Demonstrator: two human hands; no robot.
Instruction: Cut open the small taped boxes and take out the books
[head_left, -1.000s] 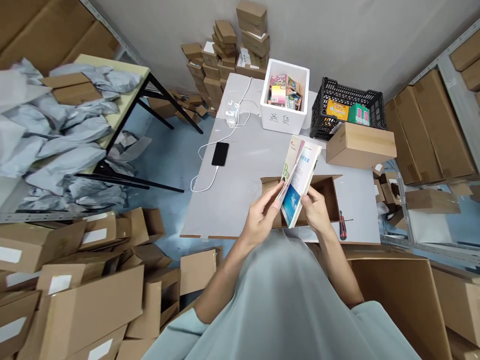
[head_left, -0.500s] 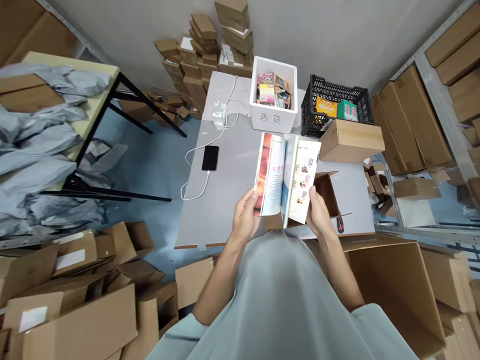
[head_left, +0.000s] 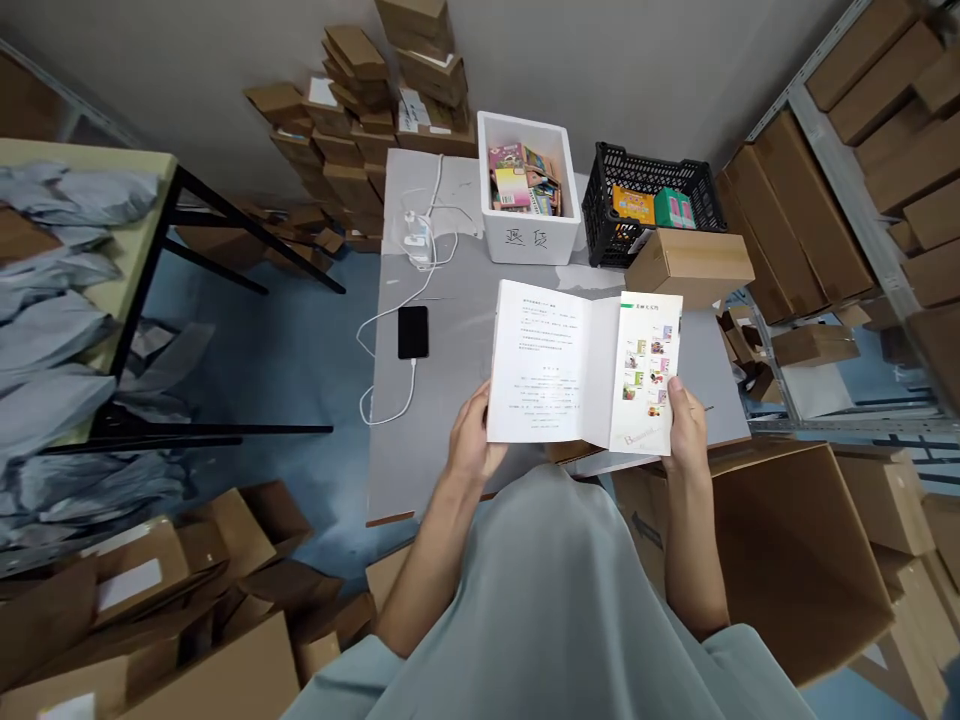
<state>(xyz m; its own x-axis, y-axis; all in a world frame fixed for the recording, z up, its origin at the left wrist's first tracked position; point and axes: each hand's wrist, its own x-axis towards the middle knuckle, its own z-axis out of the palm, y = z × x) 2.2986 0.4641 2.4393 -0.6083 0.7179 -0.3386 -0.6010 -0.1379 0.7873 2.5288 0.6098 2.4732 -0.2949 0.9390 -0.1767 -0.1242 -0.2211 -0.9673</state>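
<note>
An open book [head_left: 536,370] is spread in front of me over the near side of the grey table [head_left: 427,430]. My left hand [head_left: 471,432] grips its left edge, with the fingers behind the cover. My right hand [head_left: 686,425] pinches the right edge, where a narrow flap [head_left: 646,375] with small coloured pictures folds out. The left page carries lines of dark print. Beneath the book a cardboard box is mostly hidden, with only a bit of its edge showing.
Behind the book stand a white foam box [head_left: 529,235] of small packs, a black crate [head_left: 600,215] and a closed carton [head_left: 690,265]. A phone [head_left: 412,332] on a white cable lies at the left. A big open carton [head_left: 802,540] sits at my right, and cartons [head_left: 225,660] pile at lower left.
The pages have turned from the picture pages in the middle to a printed page beside the flap. My hands have moved apart and the book lies wider open. The view has shifted slightly.
</note>
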